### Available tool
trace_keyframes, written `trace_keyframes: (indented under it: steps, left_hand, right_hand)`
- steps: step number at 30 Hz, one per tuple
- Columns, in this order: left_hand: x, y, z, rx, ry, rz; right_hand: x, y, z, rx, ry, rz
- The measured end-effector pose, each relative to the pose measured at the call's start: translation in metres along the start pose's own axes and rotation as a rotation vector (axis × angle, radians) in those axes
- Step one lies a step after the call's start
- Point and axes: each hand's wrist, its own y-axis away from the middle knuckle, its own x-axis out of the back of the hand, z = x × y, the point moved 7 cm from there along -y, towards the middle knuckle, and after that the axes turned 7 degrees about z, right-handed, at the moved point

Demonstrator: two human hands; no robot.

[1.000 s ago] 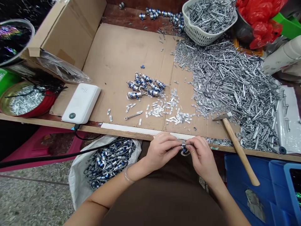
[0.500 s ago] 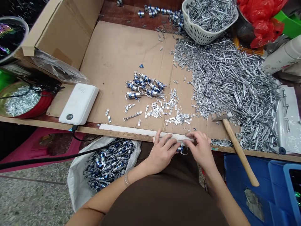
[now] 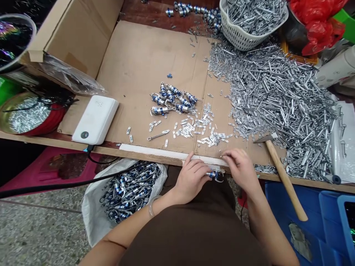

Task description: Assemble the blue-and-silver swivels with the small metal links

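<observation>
My left hand (image 3: 191,178) grips a small blue-and-silver metal assembly (image 3: 214,174) with a wire loop, just below the board's front edge. My right hand (image 3: 240,168) is apart from it, its fingertips at the end of a white strip (image 3: 172,153). Anything in those fingers is hidden. Small perforated metal links (image 3: 195,130) lie scattered on the cardboard sheet (image 3: 144,66) above my hands. Beyond them sits a cluster of similar blue-and-silver assemblies (image 3: 173,98). A large heap of silver metal parts (image 3: 277,107) spreads to the right.
A wooden-handled hammer (image 3: 283,173) lies across the board's right edge. A white sack (image 3: 95,210) of blue-and-silver assemblies stands below left. A white power bank (image 3: 95,120) lies on the cardboard, and a white plastic basket (image 3: 238,37) of silver parts stands at the back.
My right hand has moved off the assembly to the right and up to the board edge. My left hand keeps hold of the assembly.
</observation>
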Motion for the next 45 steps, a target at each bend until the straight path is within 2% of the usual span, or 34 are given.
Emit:
trace_keyframes:
  steps: [4,8,14,17,20,24,29,31,32,34,35,36,37,38,40,42,44,45]
  left_hand:
    - [0.003,0.001,0.002,-0.041,-0.015,0.056]
    - [0.003,0.004,0.004,-0.080,-0.055,0.091]
    - [0.004,0.004,0.004,-0.070,-0.055,0.092]
    - [0.004,0.004,0.003,-0.053,-0.047,0.091]
    - [0.005,0.004,0.003,-0.048,-0.037,0.104]
    - [0.006,0.004,0.003,-0.057,-0.029,0.117]
    - [0.004,0.003,0.003,-0.045,-0.031,0.091]
    - [0.005,0.003,0.002,-0.036,-0.029,0.091]
    - [0.005,0.003,0.002,-0.033,-0.025,0.090]
    - [0.004,0.003,0.002,-0.029,-0.015,0.082]
    - [0.004,0.003,0.002,-0.028,-0.011,0.077]
    - [0.004,0.003,0.002,-0.027,-0.009,0.074]
    - [0.004,0.002,0.002,-0.025,-0.009,0.072]
    - [0.005,0.002,0.002,-0.022,-0.010,0.074]
    - [0.005,0.002,0.002,-0.020,-0.012,0.074]
    - [0.005,0.002,0.002,-0.020,-0.005,0.073]
    - [0.005,0.002,0.002,-0.020,0.002,0.080]
    - [0.005,0.002,0.001,-0.019,0.002,0.087]
  right_hand:
    - [-0.016,0.024,-0.012,0.114,0.032,-0.171]
    - [-0.020,0.028,-0.016,0.150,0.113,-0.145]
    - [-0.009,0.029,-0.016,-0.061,-0.073,0.042]
    - [-0.012,0.036,-0.014,-0.142,0.033,0.077]
    - [-0.013,0.042,-0.011,-0.153,0.198,0.118]
    - [-0.016,0.039,-0.007,-0.165,0.229,0.096]
    - [-0.023,0.031,-0.004,-0.228,0.169,-0.017]
    - [-0.016,0.027,0.002,-0.214,0.126,-0.012]
    - [-0.006,0.024,0.009,-0.208,0.116,0.058]
    - [0.029,0.018,0.032,-0.225,0.170,0.335]
    - [0.051,0.018,0.046,-0.257,0.254,0.529]
    - [0.069,0.018,0.062,-0.306,0.364,0.657]
    - [0.079,0.016,0.077,-0.354,0.443,0.679]
    - [0.084,0.012,0.090,-0.385,0.492,0.648]
    - [0.087,0.006,0.100,-0.378,0.514,0.561]
    - [0.083,0.009,0.086,-0.307,0.478,0.533]
    - [0.073,0.020,0.057,-0.217,0.430,0.484]
    - [0.062,0.026,0.041,-0.166,0.390,0.390]
